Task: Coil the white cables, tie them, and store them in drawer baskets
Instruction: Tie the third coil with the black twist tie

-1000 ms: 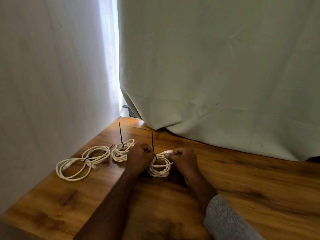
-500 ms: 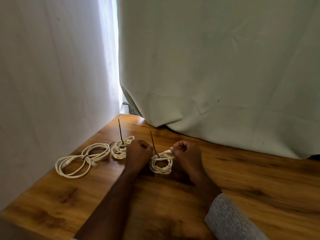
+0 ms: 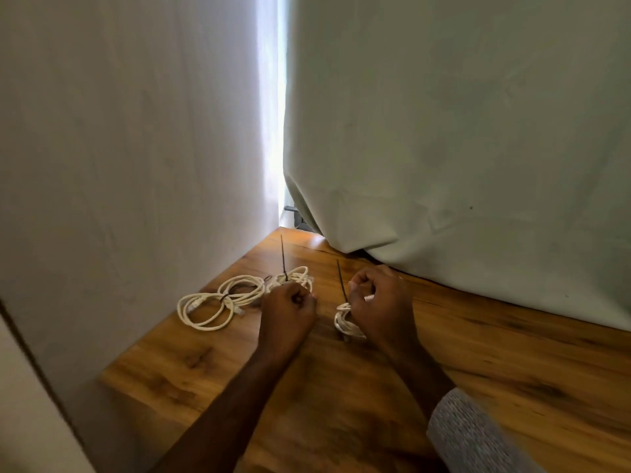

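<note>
Nearest the camera, a grey sleeve (image 3: 474, 435) covered the right forearm, and both bare arms reached forward over the wooden desk (image 3: 512, 387). The right hand (image 3: 380, 303) was curled into a fist, fingers pinching the top of a small white coil (image 3: 345, 322), which stood nearly on edge on the desk with its long axis running up and down; a black tie (image 3: 341, 281) rose from it, tilted slightly left and away. The left hand (image 3: 290, 310) was closed in a fist just left of the coil, apart from it; whether it held anything could not be told. Half a second earlier the two hands had sat close on either side of the coil, which then lay flatter; now the left hand had drawn away to the left and hid part of a second coil (image 3: 297, 278) behind it, whose own tie (image 3: 283, 256) stood almost upright. Further left a loose third coil (image 3: 218, 302) lay flat, long axis running left to right. Beyond, pale curtains (image 3: 444, 131) hung to the desk's far edge.
</note>
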Tool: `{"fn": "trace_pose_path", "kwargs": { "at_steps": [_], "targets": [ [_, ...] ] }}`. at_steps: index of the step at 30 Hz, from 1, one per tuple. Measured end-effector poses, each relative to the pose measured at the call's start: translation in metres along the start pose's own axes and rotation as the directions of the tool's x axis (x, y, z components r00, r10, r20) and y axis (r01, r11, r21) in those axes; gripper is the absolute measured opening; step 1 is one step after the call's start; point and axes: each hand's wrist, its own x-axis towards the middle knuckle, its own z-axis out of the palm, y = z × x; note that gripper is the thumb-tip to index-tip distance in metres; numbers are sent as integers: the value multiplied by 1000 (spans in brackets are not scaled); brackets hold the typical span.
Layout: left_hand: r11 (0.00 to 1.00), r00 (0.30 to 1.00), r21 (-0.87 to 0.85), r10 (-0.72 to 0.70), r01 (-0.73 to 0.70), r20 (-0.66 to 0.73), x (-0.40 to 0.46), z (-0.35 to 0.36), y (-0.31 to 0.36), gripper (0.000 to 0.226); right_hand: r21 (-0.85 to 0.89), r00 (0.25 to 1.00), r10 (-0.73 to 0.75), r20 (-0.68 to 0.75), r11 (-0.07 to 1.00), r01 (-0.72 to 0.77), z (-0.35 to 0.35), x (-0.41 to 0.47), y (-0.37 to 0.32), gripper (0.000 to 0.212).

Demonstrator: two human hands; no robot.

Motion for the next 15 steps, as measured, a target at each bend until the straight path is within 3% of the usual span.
{"fn": "trace_pose_path", "kwargs": {
  "at_steps": [5,9,12,15],
  "targets": [
    [1000,988,-6,-31,31,-152,6,-54,-23,17,23,994,-24,110,999,22,24,1,-39,3],
    [991,966,120,-29,61,-258,24,-100,-42,16,-22,979,59,194,998,-55,48,14,-51,8],
    [970,983,237,1,43,-182,50,-125,-62,16,-71,964,150,219,988,-138,60,28,-49,15],
    [939,999,344,-18,5,36,73,-140,-71,18,-164,951,194,241,974,-157,66,42,-47,27]
  ]
}}
